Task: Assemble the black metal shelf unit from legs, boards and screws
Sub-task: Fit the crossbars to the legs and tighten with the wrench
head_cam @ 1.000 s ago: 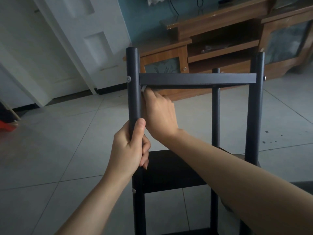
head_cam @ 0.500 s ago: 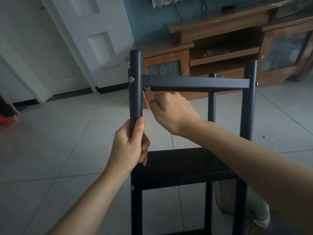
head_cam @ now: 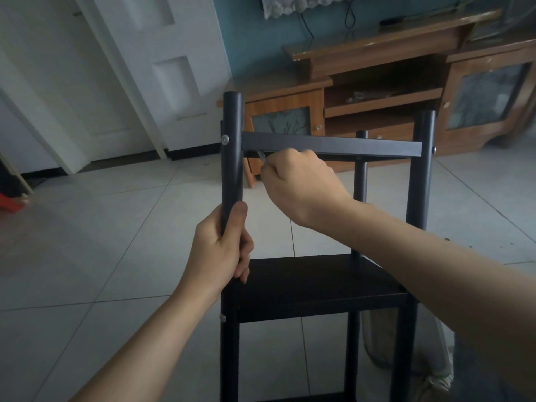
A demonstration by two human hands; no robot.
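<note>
The black metal shelf unit stands upright on the floor. My left hand (head_cam: 222, 250) grips its near left leg (head_cam: 232, 158) below the top board (head_cam: 330, 146). A screw head (head_cam: 224, 138) shows on that leg at the top board's level. My right hand (head_cam: 298, 184) is curled under the top board and pinches a small silver tool (head_cam: 261, 155), whose tip points up toward the board's left underside. The middle board (head_cam: 313, 285) sits lower, with another screw (head_cam: 222, 317) at its left corner. The right leg (head_cam: 419, 169) and a rear leg (head_cam: 361, 166) rise behind.
A wooden TV cabinet (head_cam: 377, 91) lines the far wall. A white door (head_cam: 162, 68) stands at the left, with a red object (head_cam: 10, 203) at the left edge. Pale floor tiles (head_cam: 101, 227) surround the shelf. A light bundle (head_cam: 435, 358) lies by the right leg.
My right hand has drawn back from the left leg's corner to the right under the top board, the silver tool now showing. The view has shifted. My left hand keeps its grip.
</note>
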